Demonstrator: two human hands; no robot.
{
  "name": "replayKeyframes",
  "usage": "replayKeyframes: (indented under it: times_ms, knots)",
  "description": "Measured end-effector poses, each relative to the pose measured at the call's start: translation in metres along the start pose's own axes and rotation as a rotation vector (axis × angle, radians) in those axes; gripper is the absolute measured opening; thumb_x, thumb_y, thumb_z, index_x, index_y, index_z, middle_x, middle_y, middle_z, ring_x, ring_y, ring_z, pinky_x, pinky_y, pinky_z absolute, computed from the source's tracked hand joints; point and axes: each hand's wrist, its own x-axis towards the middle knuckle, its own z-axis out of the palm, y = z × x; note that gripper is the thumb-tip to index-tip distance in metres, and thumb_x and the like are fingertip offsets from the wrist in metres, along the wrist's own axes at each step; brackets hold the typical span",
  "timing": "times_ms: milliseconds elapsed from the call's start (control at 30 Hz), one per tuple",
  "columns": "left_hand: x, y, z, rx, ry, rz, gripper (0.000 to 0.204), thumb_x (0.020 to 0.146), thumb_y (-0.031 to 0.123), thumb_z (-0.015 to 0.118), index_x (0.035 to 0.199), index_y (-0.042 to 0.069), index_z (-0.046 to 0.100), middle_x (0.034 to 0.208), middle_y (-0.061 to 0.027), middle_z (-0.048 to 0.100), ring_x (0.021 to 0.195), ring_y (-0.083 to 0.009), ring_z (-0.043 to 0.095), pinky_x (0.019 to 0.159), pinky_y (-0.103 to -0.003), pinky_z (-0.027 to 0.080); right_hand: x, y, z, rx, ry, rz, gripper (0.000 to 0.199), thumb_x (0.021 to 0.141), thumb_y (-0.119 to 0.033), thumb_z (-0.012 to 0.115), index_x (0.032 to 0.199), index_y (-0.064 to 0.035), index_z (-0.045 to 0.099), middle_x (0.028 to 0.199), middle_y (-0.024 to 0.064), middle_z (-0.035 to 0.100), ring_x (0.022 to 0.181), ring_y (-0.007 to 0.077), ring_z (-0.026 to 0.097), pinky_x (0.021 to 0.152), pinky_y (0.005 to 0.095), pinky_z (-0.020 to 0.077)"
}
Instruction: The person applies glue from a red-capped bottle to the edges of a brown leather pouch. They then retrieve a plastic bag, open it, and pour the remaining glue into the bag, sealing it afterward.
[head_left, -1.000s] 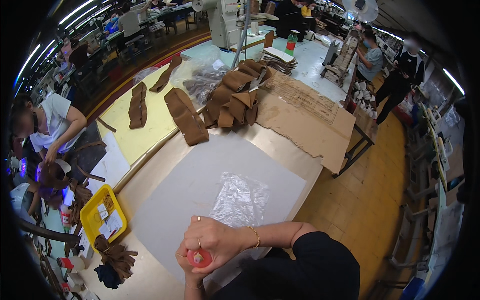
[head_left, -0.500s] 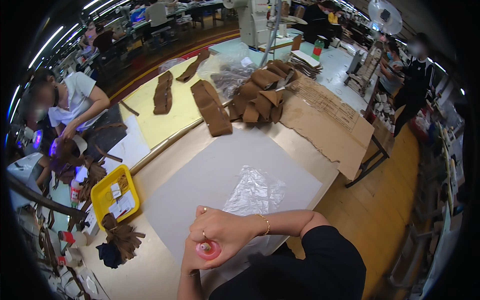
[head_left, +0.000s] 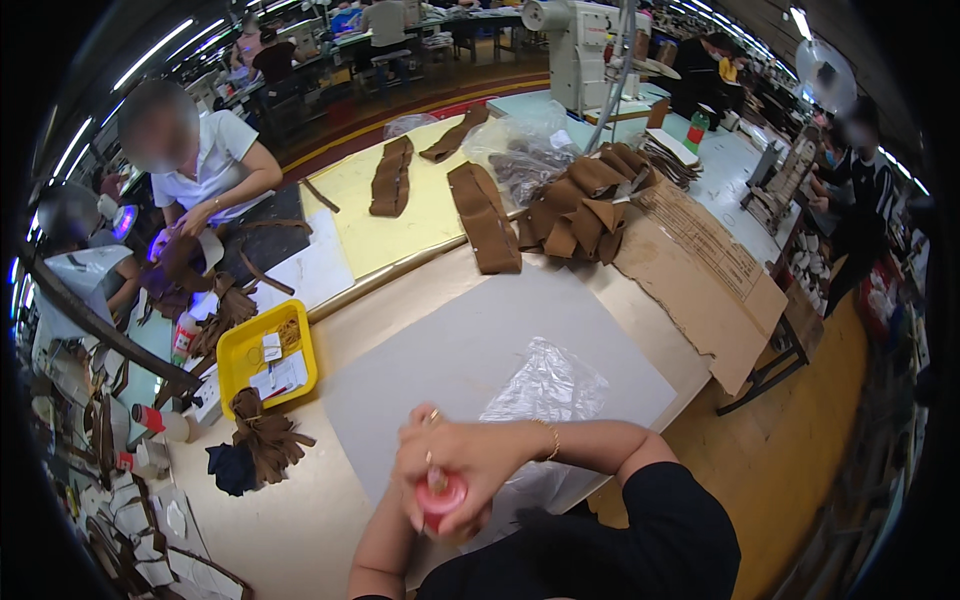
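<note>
Held low in front of my body is a small red-pink bottle [head_left: 442,500] with a pale narrow tip pointing up. My right hand [head_left: 490,455], with a gold bracelet at the wrist, curls around its top. Beneath and beside it, my left hand [head_left: 408,478] closes on the same bottle, its fingers partly hidden and blurred. Just beyond the hands, a crumpled clear plastic sheet [head_left: 550,385] lies on a grey sheet [head_left: 420,365] covering the table. Most of the bottle's body is hidden by the fingers.
A yellow tray [head_left: 308,350] holds papers and rubber bands, beside a brown strip bundle [head_left: 268,445] and dark cloth [head_left: 232,470]. Brown fabric pieces [head_left: 575,215] are heaped at the back, near cardboard [head_left: 700,280]. A co-worker [head_left: 220,165] handles brown material at the left.
The view has shifted, so the table sits further right in it. My hands have turned the bottle a little, and more of its red side shows between the fingers.
</note>
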Motion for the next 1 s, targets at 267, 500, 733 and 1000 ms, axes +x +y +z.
replayKeyframes:
  times_ms: [267, 500, 733, 1000]
  knots:
    - [-0.008, 0.001, 0.024, 1.385, 1.096, 0.176, 0.071, 0.067, 0.016, 0.084, 0.128, 0.009, 0.049, 0.126, -0.0124, 0.053, 0.119, -0.0308, 0.051, 0.103, -0.041, 0.039, -0.015, 0.027, 0.004, -0.773, 0.478, 0.223, 0.048, 0.063, -0.044, 0.085, 0.075, -0.0109, 0.053, 0.072, 0.0024, 0.049, 0.073, 0.0210, 0.047, 0.082, 0.0391, 0.0286]
    - [-0.008, -0.028, 0.027, 1.174, 1.294, 0.232, 0.051, 0.070, 0.017, 0.082, 0.113, 0.005, 0.057, 0.105, -0.0104, 0.064, 0.099, -0.0251, 0.061, 0.086, -0.035, 0.050, -0.009, 0.026, 0.017, -0.577, 0.395, 0.270, 0.051, 0.062, -0.044, 0.087, 0.074, -0.0084, 0.052, 0.070, 0.0037, 0.048, 0.071, 0.0217, 0.046, 0.079, 0.0370, 0.0314]
    - [-0.028, 0.010, 0.040, 0.539, 0.342, -0.138, 0.053, 0.067, 0.023, 0.083, 0.109, 0.003, 0.058, 0.097, -0.0066, 0.065, 0.090, -0.0178, 0.063, 0.082, -0.029, 0.050, 0.004, -0.001, -0.011, 0.013, -0.125, 0.137, 0.053, 0.063, -0.044, 0.085, 0.079, -0.0055, 0.052, 0.077, 0.0095, 0.051, 0.075, 0.0258, 0.051, 0.074, 0.0330, 0.0392]
    - [-0.027, 0.018, 0.035, 0.610, 0.576, -0.093, 0.076, 0.068, 0.030, 0.085, 0.128, 0.004, 0.047, 0.117, -0.0139, 0.059, 0.111, -0.0278, 0.057, 0.097, -0.041, 0.043, -0.015, 0.029, 0.003, 0.028, 0.221, 0.409, 0.049, 0.063, -0.038, 0.087, 0.080, -0.0060, 0.054, 0.078, 0.0071, 0.052, 0.076, 0.0248, 0.051, 0.073, 0.0329, 0.0394]
